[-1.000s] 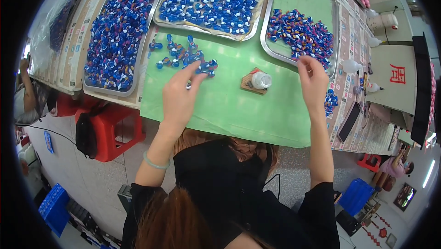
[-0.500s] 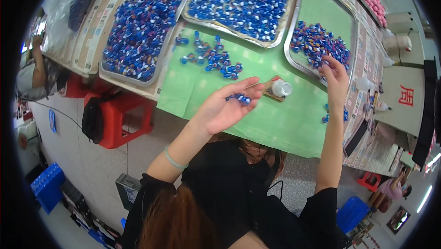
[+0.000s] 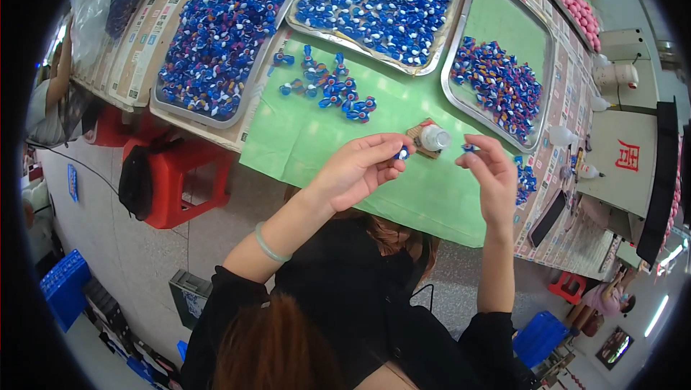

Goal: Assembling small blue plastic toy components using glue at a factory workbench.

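Note:
My left hand (image 3: pixel 363 170) is closed, pinching a small blue and white plastic piece (image 3: pixel 402 153) between thumb and forefinger. Opposite it, my right hand (image 3: pixel 488 174) grips a small dark-blue piece (image 3: pixel 468 148) at its fingertips. A small white bottle (image 3: pixel 435 137) stands on a brown pad between and just beyond the hands. Loose blue pieces (image 3: pixel 337 89) lie scattered on the green sheet (image 3: pixel 302 141) beyond my left hand. A steel tray (image 3: pixel 497 125) partly filled with blue, red and orange pieces (image 3: pixel 502 82) lies beyond my right hand.
Two more trays hold blue pieces: a left one (image 3: pixel 245 98) and a far-middle one (image 3: pixel 360 43). Pink pieces (image 3: pixel 572 1) fill a tray at the far right. A dark phone-like slab (image 3: pixel 548 218) lies at the right edge. Red stools (image 3: pixel 188 185) stand left of the table.
My right hand has come back from the right tray toward the bottle, with a small piece in its fingertips. My left hand has gone from an open palm holding pieces to a pinch.

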Available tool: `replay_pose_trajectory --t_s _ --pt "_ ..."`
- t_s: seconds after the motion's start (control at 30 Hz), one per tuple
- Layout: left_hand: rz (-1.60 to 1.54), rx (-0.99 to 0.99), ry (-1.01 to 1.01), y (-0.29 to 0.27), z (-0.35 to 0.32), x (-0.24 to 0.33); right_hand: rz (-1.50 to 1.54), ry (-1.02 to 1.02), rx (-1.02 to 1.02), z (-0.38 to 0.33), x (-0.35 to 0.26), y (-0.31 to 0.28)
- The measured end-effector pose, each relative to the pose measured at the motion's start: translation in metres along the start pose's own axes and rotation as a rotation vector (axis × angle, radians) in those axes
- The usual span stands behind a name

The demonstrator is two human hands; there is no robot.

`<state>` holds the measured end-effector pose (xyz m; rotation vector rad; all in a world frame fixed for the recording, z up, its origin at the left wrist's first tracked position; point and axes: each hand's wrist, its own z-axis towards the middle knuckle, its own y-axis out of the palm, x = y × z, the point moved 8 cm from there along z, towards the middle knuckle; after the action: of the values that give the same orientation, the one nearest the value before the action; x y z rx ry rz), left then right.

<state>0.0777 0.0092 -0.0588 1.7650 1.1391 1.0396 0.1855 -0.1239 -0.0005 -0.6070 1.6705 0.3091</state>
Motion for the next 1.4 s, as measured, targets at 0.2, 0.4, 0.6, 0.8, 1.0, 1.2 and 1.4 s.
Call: replay_pose_trajectory --t_s 0.2,0.4,0.6,0.8,1.0,1.2,1.4 --pt "0.064 0.150 -0.018 0.000 -0.004 0.003 -0.621 -0.323 0.032 0.007 -0.028 0.018" --pt "-0.029 0.013 0.036 -0.009 0.002 0.001 -0.775 -0.436 -0.005 0.003 -0.036 0.028" --pt "0.009 0.105 -0.015 -0.004 0.006 -0.009 -0.867 -0.535 0.014 -0.001 -0.040 0.034" --pt "0.027 0.094 0.003 0.001 0.007 -0.017 0.183 0.126 -0.043 -0.011 -0.003 0.033" --pt "0.125 0.123 0.053 0.009 0.003 -0.015 0.218 0.168 -0.074 -0.016 0.000 0.042" --pt "0.903 0.172 0.494 0.031 -0.014 0.019 -0.090 -0.063 -0.046 -0.024 -0.020 0.042" --pt "1.004 0.106 0.534 0.041 -0.018 0.023 -0.132 -0.147 -0.029 -0.028 -0.022 0.041"
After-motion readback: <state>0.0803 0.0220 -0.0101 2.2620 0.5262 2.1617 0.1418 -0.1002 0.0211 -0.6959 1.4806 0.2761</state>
